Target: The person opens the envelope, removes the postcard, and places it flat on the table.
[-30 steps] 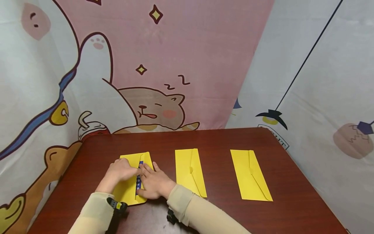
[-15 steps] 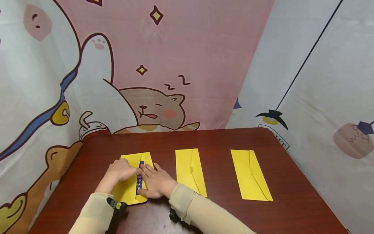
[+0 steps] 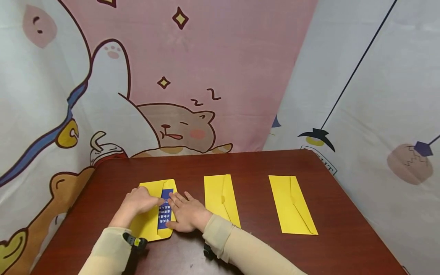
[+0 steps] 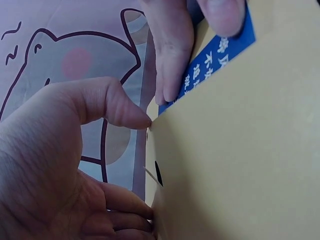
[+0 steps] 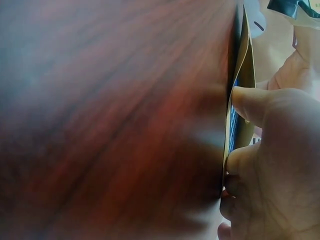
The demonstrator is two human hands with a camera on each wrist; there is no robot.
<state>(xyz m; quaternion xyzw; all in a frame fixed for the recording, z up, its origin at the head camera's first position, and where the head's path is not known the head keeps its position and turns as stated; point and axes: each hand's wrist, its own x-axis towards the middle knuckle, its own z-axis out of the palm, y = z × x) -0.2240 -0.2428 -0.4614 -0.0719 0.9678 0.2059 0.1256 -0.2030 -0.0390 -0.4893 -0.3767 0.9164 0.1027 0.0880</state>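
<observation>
Before a cat-printed cloth (image 3: 240, 76), the left hand (image 3: 140, 200), thumb bent, grips the leftmost yellow envelope (image 3: 148, 225) on the table (image 3: 343, 229). A blue card (image 3: 164, 217) shows in its mouth, partly covered by the right hand (image 3: 187, 214), fingers extended. The right sleeve (image 3: 220, 233) hides the middle envelope's (image 3: 220, 191) near-left corner; well apart lies the rightmost envelope (image 3: 293, 206).

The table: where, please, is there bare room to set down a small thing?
Bare table shows between the middle envelope and right envelope, from the latter to the right edge, and behind all three envelopes along the far edge. Crowded: the left, where left hand and right hand touch the open envelope, and the front middle, under the right sleeve.
</observation>
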